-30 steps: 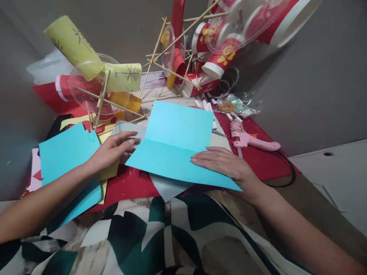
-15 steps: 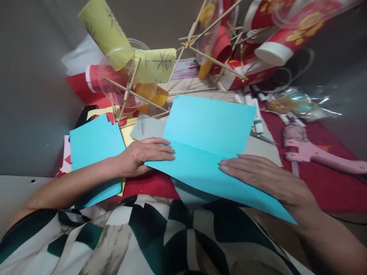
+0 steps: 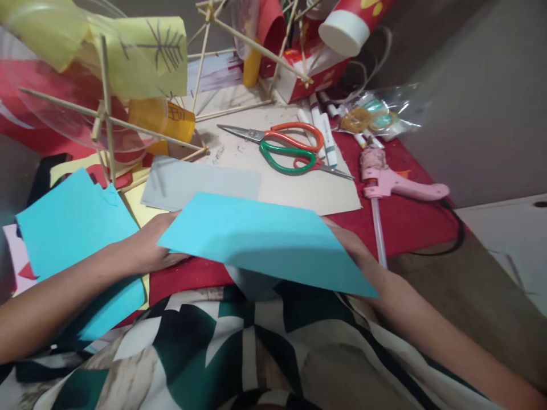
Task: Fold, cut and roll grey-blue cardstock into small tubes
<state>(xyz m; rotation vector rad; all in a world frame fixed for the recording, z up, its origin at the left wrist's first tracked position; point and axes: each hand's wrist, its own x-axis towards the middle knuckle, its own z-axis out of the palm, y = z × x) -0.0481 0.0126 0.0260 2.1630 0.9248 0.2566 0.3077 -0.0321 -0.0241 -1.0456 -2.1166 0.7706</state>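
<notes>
A sheet of light blue paper (image 3: pixel 265 239), doubled over along a crease, is held low in front of my body between both hands. My left hand (image 3: pixel 160 242) grips its left end; the fingertips are tucked beneath the paper. At the right end my right hand (image 3: pixel 348 233) holds the sheet from behind, with most of its fingers hidden by it. Another blue sheet (image 3: pixel 77 222) with a ragged top edge lies under my left forearm. Just beyond the held paper are a grey piece of card (image 3: pixel 200 185) and a white board (image 3: pixel 307 196).
Orange-and-green-handled scissors (image 3: pixel 290 148) lie on the board beside several markers (image 3: pixel 327 139). A pink glue gun (image 3: pixel 384 176) rests on the red cloth (image 3: pixel 397 233) at right. Wooden stick frames (image 3: pixel 106 119), a yellow paper roll (image 3: pixel 145 57) and red cups (image 3: pixel 354 28) stand behind.
The far half of the blue paper has been folded down toward me, uncovering the scissors. Both hands have gone from lying on the sheet to holding its ends. The view has shifted right.
</notes>
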